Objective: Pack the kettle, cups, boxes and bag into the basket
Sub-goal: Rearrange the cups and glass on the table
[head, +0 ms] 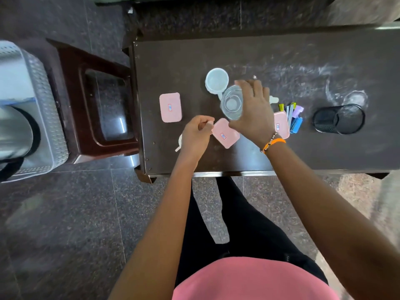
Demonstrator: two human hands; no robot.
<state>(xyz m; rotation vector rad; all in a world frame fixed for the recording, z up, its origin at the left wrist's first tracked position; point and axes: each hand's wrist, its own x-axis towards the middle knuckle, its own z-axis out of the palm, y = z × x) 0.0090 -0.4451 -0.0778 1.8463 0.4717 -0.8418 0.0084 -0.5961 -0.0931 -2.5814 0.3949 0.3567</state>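
On the dark table [303, 61], my right hand [253, 111] grips a clear glass cup [231, 102] from its right side, just in front of a white cup [216, 80]. My left hand [195, 135] is curled and pinches the left corner of the middle pink box [226, 134], which lies askew. A small white object [179, 144] pokes out from under that hand. Another pink box [170, 107] lies flat to the left. My right wrist partly hides a third pink box [281, 124]. The grey basket [43, 87] stands at far left with the steel kettle [13, 131] inside.
A brown stool [97, 105] stands between the basket and the table. A bundle of coloured clips [293, 115] lies right of the third box. A black mesh holder [339, 119] lies on its side farther right. The table's near edge is just in front of my legs.
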